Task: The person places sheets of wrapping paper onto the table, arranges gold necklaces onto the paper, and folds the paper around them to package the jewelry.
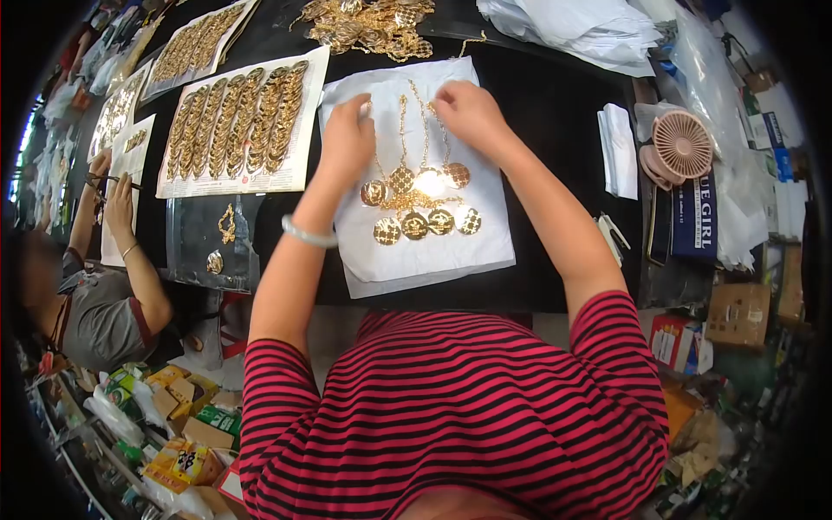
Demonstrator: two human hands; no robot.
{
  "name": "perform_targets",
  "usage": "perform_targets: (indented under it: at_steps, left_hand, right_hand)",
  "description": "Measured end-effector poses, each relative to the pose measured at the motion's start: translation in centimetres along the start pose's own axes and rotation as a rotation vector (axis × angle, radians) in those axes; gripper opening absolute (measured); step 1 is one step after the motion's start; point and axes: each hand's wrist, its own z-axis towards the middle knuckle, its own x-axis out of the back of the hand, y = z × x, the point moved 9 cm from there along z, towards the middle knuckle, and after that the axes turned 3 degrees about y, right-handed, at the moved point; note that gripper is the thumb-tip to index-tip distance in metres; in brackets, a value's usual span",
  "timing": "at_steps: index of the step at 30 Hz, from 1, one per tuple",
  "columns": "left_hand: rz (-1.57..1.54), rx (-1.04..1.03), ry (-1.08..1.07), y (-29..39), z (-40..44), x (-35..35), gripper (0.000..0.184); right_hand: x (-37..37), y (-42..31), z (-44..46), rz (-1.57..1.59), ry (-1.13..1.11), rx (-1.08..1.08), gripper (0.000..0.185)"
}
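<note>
White paper (407, 269) lies on the black table, carrying gold chains with round gold pendants in two rows. Four pendants (401, 180) make up the upper row, their chains (403, 130) running up the paper. Below them sit a bunched chain (416, 201) and the lower row of pendants (415, 226). At the paper's upper left, my left hand (348, 137) has its fingers closed by the end of the leftmost chain. My right hand (468, 111) pinches the end of the rightmost chain at the upper right. Both hands are above the pendants.
A heap of gold chains (368, 26) lies at the back. Cards of chains (238, 130) stand left. A pink fan (680, 143), folded white paper (617, 149) and plastic bags are right. A co-worker (104, 303) sits at the left, hands over another sheet.
</note>
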Motion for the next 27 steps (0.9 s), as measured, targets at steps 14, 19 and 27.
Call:
perform_targets:
  at_steps: [14,19,27]
  left_hand:
    - [-0.454,0.093,-0.033,-6.4,4.8,0.3,0.037]
    - [-0.290,0.095,-0.058,-3.8,6.9,1.2,0.032]
    - [0.323,-0.299,0.008,-1.1,17.4,-2.5,0.029]
  right_hand:
    - [-6.4,-10.1,-2.7,0.407,-0.237,0.822,0.016]
    - [-3.7,-5.4,2.7,0.662,-0.306,0.173,0.018]
    - [-2.1,4.4,15.2,-0.375,0.101,0.043,0.026]
